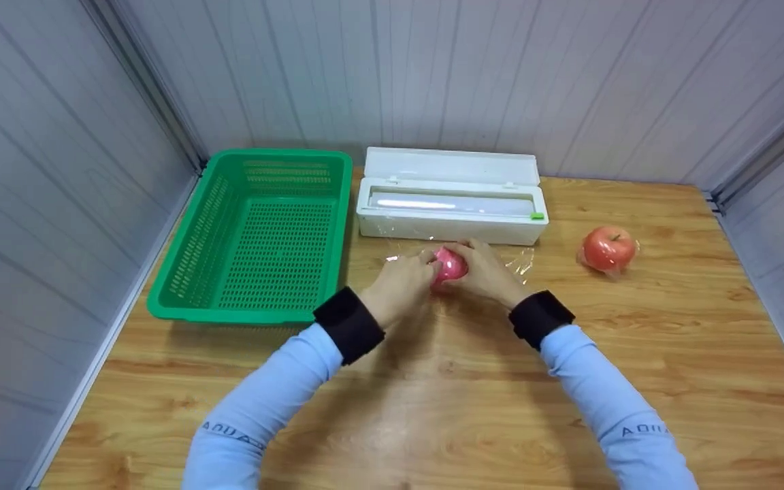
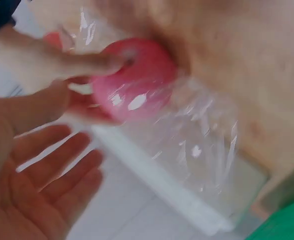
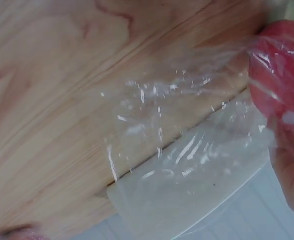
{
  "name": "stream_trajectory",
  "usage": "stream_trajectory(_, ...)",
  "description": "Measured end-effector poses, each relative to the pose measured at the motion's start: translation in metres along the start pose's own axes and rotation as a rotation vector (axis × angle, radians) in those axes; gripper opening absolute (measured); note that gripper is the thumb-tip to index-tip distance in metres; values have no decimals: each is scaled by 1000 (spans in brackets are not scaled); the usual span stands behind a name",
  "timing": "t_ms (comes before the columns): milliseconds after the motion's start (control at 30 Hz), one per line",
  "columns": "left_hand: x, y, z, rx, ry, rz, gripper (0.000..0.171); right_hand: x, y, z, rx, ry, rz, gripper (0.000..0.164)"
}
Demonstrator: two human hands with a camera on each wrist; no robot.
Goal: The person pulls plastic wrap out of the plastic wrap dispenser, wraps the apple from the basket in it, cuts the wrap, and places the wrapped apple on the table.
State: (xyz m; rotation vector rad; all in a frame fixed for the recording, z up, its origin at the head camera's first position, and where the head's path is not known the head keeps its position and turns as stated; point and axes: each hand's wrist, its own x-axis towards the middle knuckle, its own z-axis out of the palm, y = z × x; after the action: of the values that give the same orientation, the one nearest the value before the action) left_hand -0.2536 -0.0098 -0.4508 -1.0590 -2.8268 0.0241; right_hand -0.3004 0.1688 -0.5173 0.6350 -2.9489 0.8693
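Observation:
A pinkish-red apple (image 1: 451,265) is in my right hand (image 1: 487,272), with the thumb over its top in the left wrist view. Clear plastic film (image 2: 201,135) covers part of the apple and spreads out loose and crinkled from it. My left hand (image 1: 399,282) is close against the apple's left side in the head view. In the left wrist view its fingers (image 2: 72,155) are spread and relaxed, with nothing gripped. The right wrist view has the apple at its right edge, the film (image 3: 142,120) trailing leftward.
Behind the hands stands a white cling film box (image 1: 453,231), lid up, roll (image 1: 453,203) inside, green slider (image 1: 537,216) at its right end. A green basket (image 1: 160,299) is at the left. Another film-wrapped apple (image 1: 608,248) sits at right on the wooden table (image 1: 474,422).

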Motion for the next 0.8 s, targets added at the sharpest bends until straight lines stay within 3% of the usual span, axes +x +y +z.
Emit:
stream_trajectory(167,-7,2,26,-107,129,24,42,-8,-2,-4,78,-123,49,70)
stream_trajectory(300,-12,2,44,-144,176,112,58,-13,-6,-9,161,-215,52,70)
stream_trajectory(433,-16,3,58,-142,141,198,72,-15,-8,-13,213,-299,55,66)
stream_trajectory(533,-19,5,66,-164,107,220,79,-17,-9,-15,231,-370,60,59)
stream_trajectory(700,-21,7,74,-215,82,226,81,-22,-5,-16,331,-465,95,66)
stream_trajectory(800,-19,8,73,-286,53,187,79,-25,-2,-17,407,-503,126,74)
